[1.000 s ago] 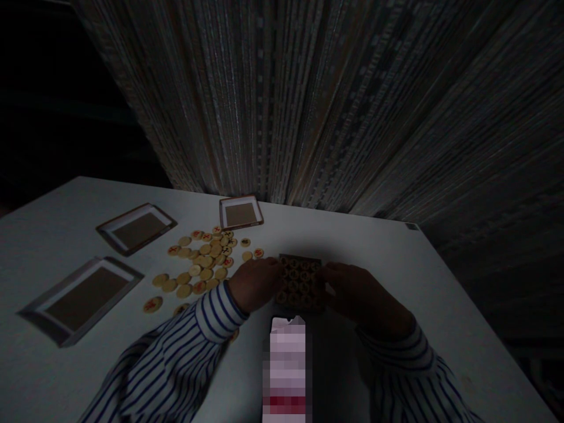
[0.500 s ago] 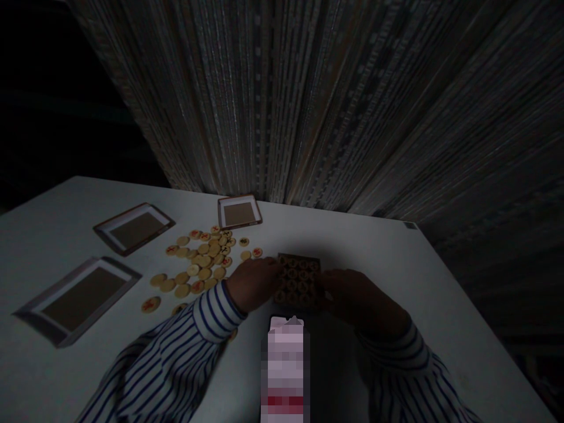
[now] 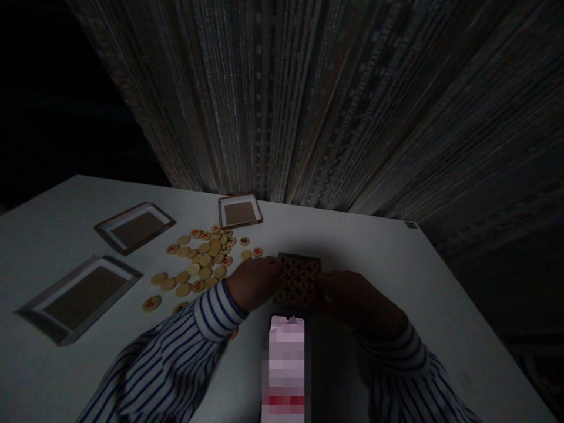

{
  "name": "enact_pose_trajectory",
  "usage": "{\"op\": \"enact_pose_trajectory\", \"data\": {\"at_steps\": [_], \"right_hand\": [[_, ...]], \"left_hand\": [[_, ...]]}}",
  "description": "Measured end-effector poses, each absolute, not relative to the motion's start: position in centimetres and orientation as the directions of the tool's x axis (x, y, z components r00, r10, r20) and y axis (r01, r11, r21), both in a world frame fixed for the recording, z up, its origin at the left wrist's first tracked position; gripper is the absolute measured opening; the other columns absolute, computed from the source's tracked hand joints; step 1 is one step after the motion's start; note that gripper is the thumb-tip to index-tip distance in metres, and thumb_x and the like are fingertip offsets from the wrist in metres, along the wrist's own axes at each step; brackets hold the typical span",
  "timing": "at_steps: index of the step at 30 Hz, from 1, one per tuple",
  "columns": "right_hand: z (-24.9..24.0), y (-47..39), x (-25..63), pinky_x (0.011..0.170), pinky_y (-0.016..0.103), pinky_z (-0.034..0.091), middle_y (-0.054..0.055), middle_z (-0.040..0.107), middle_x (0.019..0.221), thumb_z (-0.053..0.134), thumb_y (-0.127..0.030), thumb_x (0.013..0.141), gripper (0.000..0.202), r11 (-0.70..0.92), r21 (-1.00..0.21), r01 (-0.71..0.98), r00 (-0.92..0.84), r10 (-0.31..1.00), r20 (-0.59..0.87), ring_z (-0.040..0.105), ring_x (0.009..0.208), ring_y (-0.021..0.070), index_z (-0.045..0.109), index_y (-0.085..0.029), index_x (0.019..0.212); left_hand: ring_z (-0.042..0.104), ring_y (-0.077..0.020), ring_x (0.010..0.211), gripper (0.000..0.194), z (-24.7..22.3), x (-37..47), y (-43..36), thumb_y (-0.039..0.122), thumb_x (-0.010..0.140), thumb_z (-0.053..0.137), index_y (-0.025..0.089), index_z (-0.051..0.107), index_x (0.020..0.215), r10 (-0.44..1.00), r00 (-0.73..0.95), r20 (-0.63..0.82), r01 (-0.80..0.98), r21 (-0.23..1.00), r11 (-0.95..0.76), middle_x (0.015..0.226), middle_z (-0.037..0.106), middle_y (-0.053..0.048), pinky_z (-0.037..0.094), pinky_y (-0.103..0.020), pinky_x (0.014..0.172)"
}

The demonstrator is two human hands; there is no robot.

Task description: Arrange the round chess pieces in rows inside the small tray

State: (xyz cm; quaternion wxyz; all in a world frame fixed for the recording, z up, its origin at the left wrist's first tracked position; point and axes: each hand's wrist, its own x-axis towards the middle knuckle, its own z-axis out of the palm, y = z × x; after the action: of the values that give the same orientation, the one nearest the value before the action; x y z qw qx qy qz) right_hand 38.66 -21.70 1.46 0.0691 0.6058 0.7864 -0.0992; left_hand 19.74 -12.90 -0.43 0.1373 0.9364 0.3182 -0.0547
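Observation:
A small dark box (image 3: 298, 304) filled with rows of round pieces (image 3: 304, 274) sits on the white table. My left hand (image 3: 255, 283) rests at its left side, fingers reaching its upper left edge. On the opposite side my right hand (image 3: 352, 296) is at the box's right edge, in deep shadow. Both hands have bent fingers, and the box lies between them. Left of my left hand is a loose heap of wooden discs (image 3: 205, 260), some with red or black characters.
Three shallow rectangular trays or lids, one at the back (image 3: 240, 212), one at the left (image 3: 134, 228) and one nearer (image 3: 83, 299), lie on the table (image 3: 396, 264). A lit phone (image 3: 287, 352) is in front, with a curtain (image 3: 282, 106) behind.

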Motion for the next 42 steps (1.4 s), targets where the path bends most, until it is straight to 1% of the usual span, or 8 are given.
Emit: {"op": "enact_pose_trajectory", "data": {"at_steps": [4,10,16,21,26,30,33,42], "right_hand": [[1.2,-21.6,38.6,0.055,0.026,0.034,0.008,0.069,0.083,0.053,-0.026,0.081,0.015,0.24,-0.053,0.969,-0.245,0.936,-0.251,0.064,0.072,0.0194,0.061,-0.016,0.088],[1.1,-21.6,38.7,0.055,0.026,0.036,0.008,0.069,0.084,0.051,-0.026,0.082,0.015,0.247,-0.052,0.968,-0.252,0.932,-0.261,0.064,0.073,0.0197,0.061,-0.017,0.087],[0.8,-21.6,38.7,0.059,0.027,0.039,0.01,0.069,0.089,0.052,-0.025,0.081,0.017,0.252,-0.066,0.965,-0.261,0.928,-0.266,0.064,0.079,0.0206,0.061,-0.016,0.092],[0.7,-21.6,38.6,0.057,0.027,0.038,0.009,0.069,0.087,0.049,-0.024,0.082,0.016,0.246,-0.044,0.968,-0.249,0.934,-0.257,0.064,0.076,0.0199,0.061,-0.016,0.09],[0.6,-21.6,38.7,0.058,0.026,0.037,0.009,0.069,0.088,0.05,-0.027,0.083,0.018,0.254,-0.075,0.964,-0.265,0.93,-0.254,0.064,0.078,0.02,0.061,-0.016,0.092],[0.3,-21.6,38.8,0.054,0.026,0.035,0.009,0.069,0.087,0.05,-0.025,0.082,0.018,0.261,-0.048,0.964,-0.265,0.936,-0.232,0.064,0.075,0.02,0.061,-0.015,0.092],[0.3,-21.5,38.8,0.054,0.026,0.036,0.009,0.069,0.087,0.05,-0.025,0.082,0.017,0.257,-0.027,0.966,-0.255,0.934,-0.248,0.064,0.075,0.0206,0.061,-0.015,0.091],[0.5,-21.5,38.7,0.054,0.026,0.037,0.008,0.07,0.087,0.051,-0.028,0.083,0.02,0.249,-0.052,0.967,-0.254,0.927,-0.276,0.065,0.074,0.0207,0.062,-0.017,0.093]], "left_hand": [[0.063,-0.0221,0.088,0.024,-0.6,19.8,-12.9,0.026,0.087,0.042,0.016,0.061,0.099,0.582,0.791,-0.188,0.611,0.213,-0.762,0.102,0.064,-0.009,0.047,-0.031,0.071],[0.063,-0.0232,0.089,0.026,-0.6,19.8,-12.9,0.025,0.087,0.043,0.017,0.06,0.105,0.573,0.799,-0.184,0.602,0.226,-0.766,0.105,0.064,-0.01,0.048,-0.032,0.071],[0.064,-0.0233,0.087,0.024,-0.3,19.7,-13.0,0.026,0.087,0.043,0.017,0.061,0.101,0.567,0.8,-0.198,0.599,0.212,-0.772,0.103,0.064,-0.01,0.048,-0.032,0.069],[0.063,-0.024,0.089,0.026,-0.1,19.8,-13.1,0.025,0.088,0.042,0.016,0.06,0.105,0.562,0.798,-0.219,0.601,0.207,-0.772,0.105,0.064,-0.011,0.048,-0.033,0.071],[0.064,-0.0247,0.087,0.027,-0.3,19.8,-13.1,0.025,0.087,0.043,0.017,0.061,0.105,0.568,0.798,-0.202,0.602,0.202,-0.773,0.104,0.065,-0.01,0.048,-0.034,0.069],[0.064,-0.0244,0.087,0.027,-0.3,19.9,-13.1,0.025,0.087,0.043,0.017,0.06,0.106,0.571,0.792,-0.215,0.608,0.198,-0.769,0.105,0.064,-0.011,0.048,-0.034,0.068],[0.064,-0.0251,0.088,0.026,-0.3,19.9,-13.1,0.026,0.087,0.045,0.017,0.06,0.106,0.563,0.799,-0.209,0.599,0.205,-0.774,0.105,0.064,-0.011,0.048,-0.035,0.07],[0.064,-0.0252,0.086,0.025,-0.5,19.7,-13.0,0.026,0.086,0.045,0.016,0.061,0.102,0.564,0.805,-0.185,0.593,0.197,-0.781,0.102,0.065,-0.012,0.048,-0.035,0.067]]}}
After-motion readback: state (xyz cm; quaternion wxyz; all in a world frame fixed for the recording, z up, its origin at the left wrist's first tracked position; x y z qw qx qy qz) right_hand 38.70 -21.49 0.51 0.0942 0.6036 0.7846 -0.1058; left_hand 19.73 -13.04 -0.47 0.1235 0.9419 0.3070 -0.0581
